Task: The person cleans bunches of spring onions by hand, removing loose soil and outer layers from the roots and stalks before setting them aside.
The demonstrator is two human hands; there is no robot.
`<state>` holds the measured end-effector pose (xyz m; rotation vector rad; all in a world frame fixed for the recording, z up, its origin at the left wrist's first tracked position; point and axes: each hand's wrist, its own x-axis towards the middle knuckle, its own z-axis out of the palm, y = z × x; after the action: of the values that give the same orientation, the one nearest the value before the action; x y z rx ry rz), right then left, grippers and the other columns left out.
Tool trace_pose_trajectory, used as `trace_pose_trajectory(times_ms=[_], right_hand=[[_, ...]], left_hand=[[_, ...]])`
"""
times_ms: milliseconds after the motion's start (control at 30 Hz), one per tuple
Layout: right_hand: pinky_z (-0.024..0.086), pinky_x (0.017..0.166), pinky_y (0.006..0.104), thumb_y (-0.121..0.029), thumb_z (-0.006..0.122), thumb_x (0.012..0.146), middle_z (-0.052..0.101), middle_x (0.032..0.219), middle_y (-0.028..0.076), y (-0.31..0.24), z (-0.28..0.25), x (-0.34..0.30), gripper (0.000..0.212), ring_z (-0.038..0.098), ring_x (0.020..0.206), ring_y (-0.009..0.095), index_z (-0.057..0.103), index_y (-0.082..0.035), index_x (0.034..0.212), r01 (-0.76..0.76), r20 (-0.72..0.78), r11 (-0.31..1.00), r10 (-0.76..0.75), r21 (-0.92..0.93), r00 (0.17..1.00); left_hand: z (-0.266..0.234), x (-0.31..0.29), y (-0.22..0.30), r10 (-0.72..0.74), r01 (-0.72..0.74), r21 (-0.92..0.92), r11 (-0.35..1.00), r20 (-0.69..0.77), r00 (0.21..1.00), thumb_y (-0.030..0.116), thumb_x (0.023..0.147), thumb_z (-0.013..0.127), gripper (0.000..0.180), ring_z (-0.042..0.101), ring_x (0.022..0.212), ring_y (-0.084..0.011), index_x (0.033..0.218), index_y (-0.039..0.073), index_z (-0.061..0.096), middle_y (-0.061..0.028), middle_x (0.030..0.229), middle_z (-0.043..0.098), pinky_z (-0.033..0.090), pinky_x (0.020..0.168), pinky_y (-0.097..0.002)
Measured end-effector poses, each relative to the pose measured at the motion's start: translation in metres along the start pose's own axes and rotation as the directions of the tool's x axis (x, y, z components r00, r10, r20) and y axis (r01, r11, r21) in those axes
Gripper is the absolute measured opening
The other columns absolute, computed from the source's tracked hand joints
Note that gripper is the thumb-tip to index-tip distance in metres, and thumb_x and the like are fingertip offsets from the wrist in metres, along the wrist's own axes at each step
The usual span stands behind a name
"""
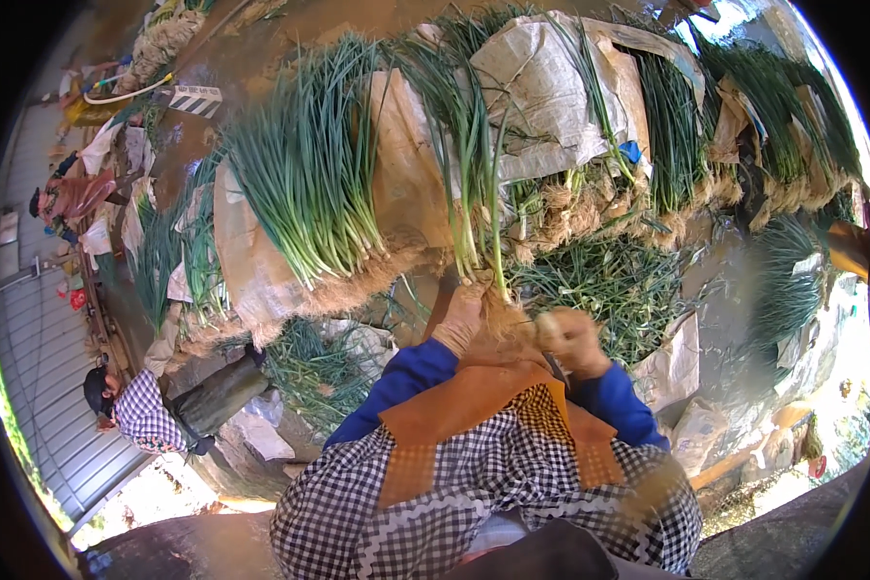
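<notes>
Muddy yard floor point(290, 39), heaped with rows of scallions on sacks point(541, 77); another worker point(140, 411) crouched off to one side.

Left hand point(459, 319) closed around a scallion bunch point(474, 164) at its pale base, just above the roots point(503, 314); green leaves fanning up and away from the grip, long, slender, some bent. Right hand point(572, 340) curled tight just beside the roots, seemingly on a small dark tool, too blurred to confirm. Probably light and limp above the grip, easily bruised or snapped; firmest near the white base, so best taken there. Roots tan, tangled, earthy. Trimmings point(609, 280) strewn just beyond the hands.
</notes>
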<state>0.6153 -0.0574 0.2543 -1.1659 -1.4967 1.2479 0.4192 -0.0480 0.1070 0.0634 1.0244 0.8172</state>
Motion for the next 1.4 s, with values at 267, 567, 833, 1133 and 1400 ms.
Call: trace_pose_trajectory(times_ms=[267, 567, 833, 1133, 1400], right_hand=[[0.042, 0.059, 0.0368, -0.032, 0.054, 0.084, 0.055, 0.074, 0.01, 0.095, -0.132, -0.043, 0.026, 0.052, 0.067, 0.026, 0.054, -0.006, 0.083, -0.54, -0.538, 0.765, 0.308, -0.35, 0.785], [0.044, 0.071, 0.0331, -0.046, 0.03, 0.093, 0.055, 0.116, 0.01, 0.183, 0.064, 0.023, 0.053, 0.055, 0.091, 0.019, 0.044, -0.007, 0.125, -0.762, 0.435, 0.263, 0.692, 0.591, 0.576], [0.04, 0.087, 0.0295, -0.027, 0.044, 0.091, 0.051, 0.114, 0.001, 0.095, 0.059, 0.04, 0.03, 0.051, 0.1, 0.013, 0.052, -0.012, 0.116, -0.274, 0.218, 0.479, 0.17, 0.834, 0.961], [0.047, 0.07, 0.0379, -0.034, 0.051, 0.081, 0.062, 0.08, 0.013, 0.092, 0.088, 0.05, 0.031, 0.059, 0.079, 0.03, 0.062, -0.012, 0.099, -0.33, -0.064, 0.83, 0.338, -0.45, 0.939], [0.05, 0.055, 0.0298, -0.019, 0.056, 0.087, 0.059, 0.087, 0.007, 0.066, -0.006, -0.041, 0.031, 0.059, 0.064, 0.016, 0.054, 0.001, 0.109, -0.347, 0.075, 0.685, 0.394, 0.641, 0.916]], left_hand=[[-0.019, 0.002, -0.002, 0.019, -0.025, -0.237, 0.971, -0.024, 1.0, 0.021, 0.09, 0.05, 0.018, 0.06, 0.08, -0.0228, 0.096, 0.006, 0.056, -0.007, 0.085, 0.06, 0.053, 0.071, -0.0413], [-0.001, -0.016, 0.015, -0.033, 0.036, -0.165, 0.986, 0.02, 0.999, 0.018, 0.092, 0.045, 0.019, 0.059, 0.088, -0.0241, 0.101, 0.003, 0.055, -0.0095, 0.095, 0.059, 0.05, 0.08, -0.0381], [0.001, -0.064, 0.029, -0.211, 0.252, -0.071, 0.965, 0.36, 0.909, 0.022, 0.092, 0.041, 0.028, 0.059, 0.084, -0.0195, 0.109, 0.003, 0.053, -0.0101, 0.1, 0.059, 0.05, 0.071, -0.0318], [-0.015, -0.053, 0.03, -0.155, 0.099, 0.29, 0.952, 0.177, 0.972, 0.02, 0.092, 0.042, 0.027, 0.059, 0.081, -0.0182, 0.11, 0.003, 0.052, -0.0083, 0.097, 0.06, 0.05, 0.066, -0.0288], [-0.016, -0.048, 0.024, -0.029, 0.03, 0.176, 0.984, -0.004, 1.0, 0.019, 0.091, 0.044, 0.026, 0.059, 0.077, -0.0165, 0.11, 0.002, 0.053, -0.0071, 0.094, 0.061, 0.05, 0.06, -0.0256]])
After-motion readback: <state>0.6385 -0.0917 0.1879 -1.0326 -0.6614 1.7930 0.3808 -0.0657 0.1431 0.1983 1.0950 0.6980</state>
